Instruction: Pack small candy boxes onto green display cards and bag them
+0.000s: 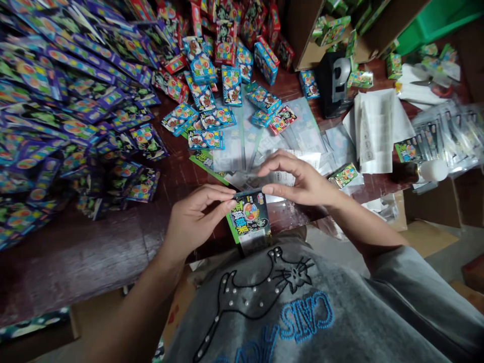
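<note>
Black-green packet (247, 217): probably light, slick, bendy; hold by edges. Left hand (194, 216) pinches 11 o'clock corner; right hand (297, 180) half-open at 1 o'clock, contact unclear.

Looking like a packing workshop, showing heaped small boxes (231, 85), a tape dispenser (328, 83), paper sheets (376, 133) and an open carton (305, 35).

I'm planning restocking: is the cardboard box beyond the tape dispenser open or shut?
Open: small green packs show inside the cardboard box.
</note>
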Demonstrator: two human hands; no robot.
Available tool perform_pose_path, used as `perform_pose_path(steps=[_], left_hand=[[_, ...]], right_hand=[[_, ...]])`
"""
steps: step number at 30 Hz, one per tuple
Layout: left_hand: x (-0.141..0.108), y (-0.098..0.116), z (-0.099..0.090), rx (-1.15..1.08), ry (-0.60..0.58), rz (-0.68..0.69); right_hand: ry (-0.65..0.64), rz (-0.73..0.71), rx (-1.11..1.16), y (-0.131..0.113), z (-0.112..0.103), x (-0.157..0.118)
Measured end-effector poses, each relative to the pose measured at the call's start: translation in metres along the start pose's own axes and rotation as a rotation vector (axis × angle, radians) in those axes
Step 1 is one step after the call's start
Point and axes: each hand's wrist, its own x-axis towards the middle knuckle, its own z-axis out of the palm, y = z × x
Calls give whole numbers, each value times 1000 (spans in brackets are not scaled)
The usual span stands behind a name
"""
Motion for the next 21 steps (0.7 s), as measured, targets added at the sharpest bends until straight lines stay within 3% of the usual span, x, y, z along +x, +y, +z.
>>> perform_pose_path(steps=[3, 7, 10, 13, 17, 21], left_hand=[[2, 0, 2, 12, -13, 1], [2, 3, 4, 13, -10, 8], [-1, 4, 2, 6, 12, -3], [-5, 2, 0, 9, 34, -21], [-14, 0, -3, 3, 82, -53], [-35, -13, -33, 47, 335, -202]], right_hand=[[-166, -18, -159, -14, -6, 17], [-348, 113, -361, -21, 6, 34], [-284, 138, -433, -17, 15, 34], [-196, 33, -457, -11, 23, 26], [-181, -34, -503, 1, 37, 26], [-232, -29, -628, 24, 45, 44]])
